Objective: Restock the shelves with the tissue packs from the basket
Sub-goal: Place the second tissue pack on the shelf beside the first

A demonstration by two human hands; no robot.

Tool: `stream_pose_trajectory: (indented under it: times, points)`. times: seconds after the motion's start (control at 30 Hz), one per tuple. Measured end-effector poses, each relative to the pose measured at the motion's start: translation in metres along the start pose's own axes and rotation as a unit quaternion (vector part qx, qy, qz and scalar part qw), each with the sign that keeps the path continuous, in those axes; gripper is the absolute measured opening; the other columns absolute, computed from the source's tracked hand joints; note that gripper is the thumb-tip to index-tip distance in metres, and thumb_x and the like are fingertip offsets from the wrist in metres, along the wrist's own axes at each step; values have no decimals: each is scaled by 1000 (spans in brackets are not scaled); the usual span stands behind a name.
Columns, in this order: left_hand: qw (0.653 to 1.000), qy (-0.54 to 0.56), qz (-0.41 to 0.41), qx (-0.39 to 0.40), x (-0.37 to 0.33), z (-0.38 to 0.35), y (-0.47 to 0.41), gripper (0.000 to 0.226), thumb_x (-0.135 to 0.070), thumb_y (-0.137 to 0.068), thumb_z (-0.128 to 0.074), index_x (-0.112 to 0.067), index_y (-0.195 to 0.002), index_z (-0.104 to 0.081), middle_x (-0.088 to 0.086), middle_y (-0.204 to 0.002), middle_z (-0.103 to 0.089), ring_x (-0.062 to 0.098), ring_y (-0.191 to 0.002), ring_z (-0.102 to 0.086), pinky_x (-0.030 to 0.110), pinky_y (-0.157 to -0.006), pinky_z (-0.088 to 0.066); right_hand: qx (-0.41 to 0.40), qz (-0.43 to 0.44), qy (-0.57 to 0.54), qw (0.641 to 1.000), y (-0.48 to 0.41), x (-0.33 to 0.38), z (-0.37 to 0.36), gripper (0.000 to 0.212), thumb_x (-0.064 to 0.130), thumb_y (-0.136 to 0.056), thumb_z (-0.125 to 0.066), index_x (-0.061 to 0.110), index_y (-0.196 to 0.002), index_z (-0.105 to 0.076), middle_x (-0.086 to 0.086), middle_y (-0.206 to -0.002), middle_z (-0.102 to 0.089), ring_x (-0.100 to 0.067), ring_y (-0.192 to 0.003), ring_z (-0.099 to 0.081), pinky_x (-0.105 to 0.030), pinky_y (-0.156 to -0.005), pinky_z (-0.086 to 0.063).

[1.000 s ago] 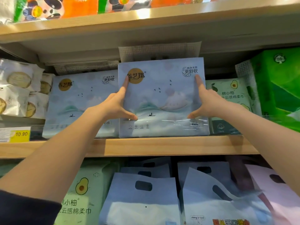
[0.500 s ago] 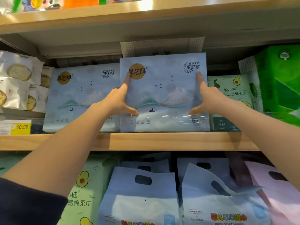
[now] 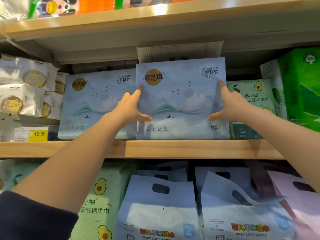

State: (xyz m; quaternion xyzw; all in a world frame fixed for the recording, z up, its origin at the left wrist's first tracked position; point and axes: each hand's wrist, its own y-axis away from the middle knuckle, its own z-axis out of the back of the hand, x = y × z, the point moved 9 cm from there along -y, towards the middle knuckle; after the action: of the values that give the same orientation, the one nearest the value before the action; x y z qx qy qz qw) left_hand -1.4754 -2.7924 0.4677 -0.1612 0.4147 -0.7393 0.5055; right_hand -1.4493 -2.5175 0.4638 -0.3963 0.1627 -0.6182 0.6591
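A pale blue tissue pack (image 3: 180, 99) with a gold circle logo stands upright on the middle wooden shelf (image 3: 155, 148). My left hand (image 3: 131, 108) grips its left edge, thumb across the front. My right hand (image 3: 230, 104) grips its right edge the same way. A second identical blue pack (image 3: 97, 101) stands just to its left, set slightly further back. The basket is out of view.
White wipe packs (image 3: 26, 87) are stacked at the left, above a yellow 10.90 price tag (image 3: 39, 134). Green avocado packs (image 3: 251, 101) and a bright green pack (image 3: 301, 84) stand to the right. The shelf below holds baby wipe bags (image 3: 161, 210). An upper shelf board (image 3: 155, 18) hangs overhead.
The pack stays between both hands and has settled lower and a little deeper on the shelf. My hands keep the same grip on its edges.
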Motion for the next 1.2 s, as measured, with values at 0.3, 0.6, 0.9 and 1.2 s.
stream_pose_trajectory:
  times: [0.3,0.6,0.9,1.2]
  points:
    - [1000,-6,-1,-12,9,15,12,101,-48,-71,-72,-20,-147,-12,12,-120,-41,35,-111,-43,41,-87,-41,-28,3,29,999,10,4,11,107,36,-69,-76,19,-145,-2,-28,-132,-32,-48,-119,-36,-49,-96,-36]
    - [1000,8,-3,20,19,37,41,91,-49,-78,-65,-20,-148,-14,14,-147,-31,34,-129,-40,49,-104,-36,-8,20,58,998,53,26,27,85,43,-79,-63,15,-144,-17,-26,-139,-32,-39,-126,-35,-44,-99,-33]
    - [995,79,-58,20,-6,61,107,80,-41,-83,-62,-21,-147,-20,11,-148,-34,28,-131,-39,45,-105,-36,8,86,41,995,137,41,35,66,39,-85,-56,15,-140,-30,-16,-141,-37,-29,-127,-39,-38,-103,-31]
    - [993,45,-41,99,-31,54,226,79,-40,-84,-62,-18,-147,-20,8,-151,-31,26,-134,-37,40,-105,-35,78,86,-26,993,249,18,38,78,36,-80,-63,16,-143,-22,-14,-144,-35,-31,-129,-38,-43,-106,-34]
